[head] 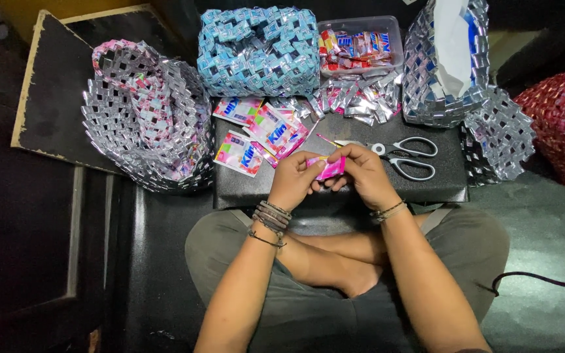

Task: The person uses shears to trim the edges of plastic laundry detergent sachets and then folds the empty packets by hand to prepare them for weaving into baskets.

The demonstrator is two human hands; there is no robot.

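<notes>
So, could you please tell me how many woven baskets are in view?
5: pink-silver basket at left, blue basket top centre, silver-blue basket at right, small silver basket beside it, red basket at the far right edge, partly cropped.

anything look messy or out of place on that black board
Nothing damaged. Silver folded strips spill loosely beside the clear tub, and flat wrappers overlap untidily. Both hands' fingers pinch a pink wrapper; scissors lie flat.

The left hand (293, 178) and right hand (363, 171) meet, fingers curled and pinching together. Both forearms angle inward. Legs sit crossed.
</notes>
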